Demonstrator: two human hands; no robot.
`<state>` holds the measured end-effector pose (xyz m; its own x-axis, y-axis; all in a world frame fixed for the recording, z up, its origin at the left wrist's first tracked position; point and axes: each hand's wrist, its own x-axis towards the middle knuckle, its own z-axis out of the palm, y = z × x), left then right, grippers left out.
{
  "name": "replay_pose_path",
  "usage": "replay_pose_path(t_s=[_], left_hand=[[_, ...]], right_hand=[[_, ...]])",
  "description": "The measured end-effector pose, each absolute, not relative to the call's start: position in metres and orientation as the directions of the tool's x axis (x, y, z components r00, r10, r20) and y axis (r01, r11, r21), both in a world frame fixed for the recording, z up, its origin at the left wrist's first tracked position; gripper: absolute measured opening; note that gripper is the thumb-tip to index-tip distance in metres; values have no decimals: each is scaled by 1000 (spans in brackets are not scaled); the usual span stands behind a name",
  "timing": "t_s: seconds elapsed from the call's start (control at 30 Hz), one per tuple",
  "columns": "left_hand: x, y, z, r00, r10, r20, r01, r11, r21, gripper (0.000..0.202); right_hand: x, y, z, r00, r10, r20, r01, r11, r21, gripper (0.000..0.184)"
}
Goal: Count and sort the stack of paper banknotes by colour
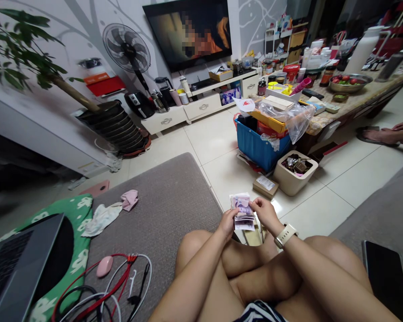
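A stack of purple banknotes (244,223) is held above my crossed legs. My left hand (229,223) grips the stack from its left side, thumb on top of the notes. My right hand (264,211) pinches the upper right corner of a note at the top of the stack, with thumb and fingertips together. A pale watch (286,235) is on my right wrist. Below the banknotes a yellowish object shows between my legs, and I cannot make out what it is.
Left on the grey sofa lie a laptop (20,264), tangled cables (121,286), a pink case (104,266) and cloths (102,219). A phone (386,277) lies right. Ahead stand a small box (265,186), a bin (290,181), a blue basket (258,147) and a crowded table (372,96). Someone's foot (379,134) shows far right.
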<state>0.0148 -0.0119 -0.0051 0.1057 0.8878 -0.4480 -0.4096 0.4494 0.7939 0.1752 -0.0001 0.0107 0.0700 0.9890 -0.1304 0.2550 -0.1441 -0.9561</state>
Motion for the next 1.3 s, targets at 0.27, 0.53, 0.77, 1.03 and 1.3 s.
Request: replay_pose_path(t_s=[0.27,0.53,0.77,1.03,1.3], left_hand=[[16,-8,-7,93,888,-450,-497,433,752,40],[15,-7,-5,60,875,-480,-489,445,750,34],[15,-10,-1,48,841,-539,-444,502,743,32],[15,-11,4,42,825,-564,-426,525,736,31],[15,-11,5,38,821,-569,-430,528,733,31]], right_hand=[[175,1,8,6,991,-133,244,-131,-961,32],[172,0,5,-45,994,-104,130,-98,-987,31],[172,0,9,-64,993,-100,61,-96,-994,26],[172,0,7,-53,993,-101,65,-97,-993,26],[172,0,7,-70,993,-92,38,-89,-995,29]])
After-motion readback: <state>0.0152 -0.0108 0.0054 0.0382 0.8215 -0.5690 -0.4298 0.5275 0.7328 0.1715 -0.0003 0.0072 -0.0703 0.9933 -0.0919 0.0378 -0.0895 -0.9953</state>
